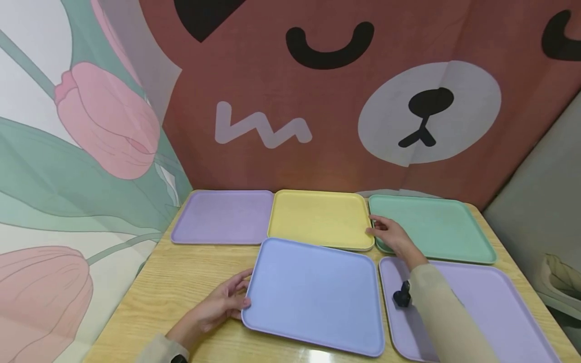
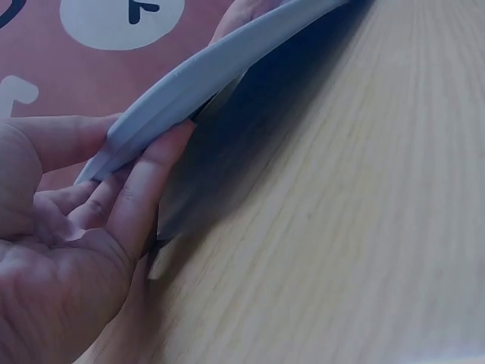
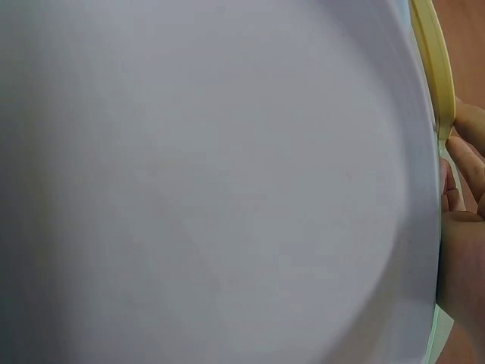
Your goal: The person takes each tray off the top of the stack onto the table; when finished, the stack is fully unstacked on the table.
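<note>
My left hand (image 1: 221,303) holds the left edge of a blue tray (image 1: 313,297), thumb above and fingers beneath. In the left wrist view the tray (image 2: 163,106) is tilted, this side raised off the wooden table (image 2: 341,212). My right hand (image 1: 391,235) is at the right edge of a yellow tray (image 1: 320,219), its thumb and fingertips on the rim. In the right wrist view the yellow rim (image 3: 436,64) meets those fingers (image 3: 468,163), while a pale tray surface fills most of the picture.
A purple tray (image 1: 224,217) lies back left and a green tray (image 1: 431,227) back right. Beneath my right forearm is a larger lilac tray (image 1: 485,302). A wall hanging with a bear face (image 1: 317,151) stands directly behind the table.
</note>
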A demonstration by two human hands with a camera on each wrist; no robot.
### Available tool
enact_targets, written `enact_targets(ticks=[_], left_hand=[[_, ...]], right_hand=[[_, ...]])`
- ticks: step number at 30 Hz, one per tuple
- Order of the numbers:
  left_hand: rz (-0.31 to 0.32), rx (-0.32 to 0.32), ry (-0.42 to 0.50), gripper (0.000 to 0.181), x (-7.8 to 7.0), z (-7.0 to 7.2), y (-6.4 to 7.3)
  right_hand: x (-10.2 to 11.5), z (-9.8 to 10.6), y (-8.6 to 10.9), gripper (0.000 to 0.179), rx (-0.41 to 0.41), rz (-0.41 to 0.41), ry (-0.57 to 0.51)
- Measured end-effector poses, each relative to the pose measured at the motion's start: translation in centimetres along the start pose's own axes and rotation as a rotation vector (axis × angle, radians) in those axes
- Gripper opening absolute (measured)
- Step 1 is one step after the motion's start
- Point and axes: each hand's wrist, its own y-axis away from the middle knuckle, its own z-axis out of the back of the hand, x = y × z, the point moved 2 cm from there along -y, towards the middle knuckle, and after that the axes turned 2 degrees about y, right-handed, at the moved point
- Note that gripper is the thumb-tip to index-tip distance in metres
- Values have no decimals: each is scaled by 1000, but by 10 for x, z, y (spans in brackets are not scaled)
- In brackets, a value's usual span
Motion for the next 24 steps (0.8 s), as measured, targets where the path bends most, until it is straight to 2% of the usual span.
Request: enact_targets(ticks=[5,17,24], left_hand=[[10,10,-8,86,1,-5,2],[83,43,4,92,-1,-10,0],[108,36,-75,93,-3,-10,-2]], right_hand=[[-1,0,0,66,-1,-4,3],[0,0,1,65,2,-2,0],[0,0,0,64,-2,-7,15]])
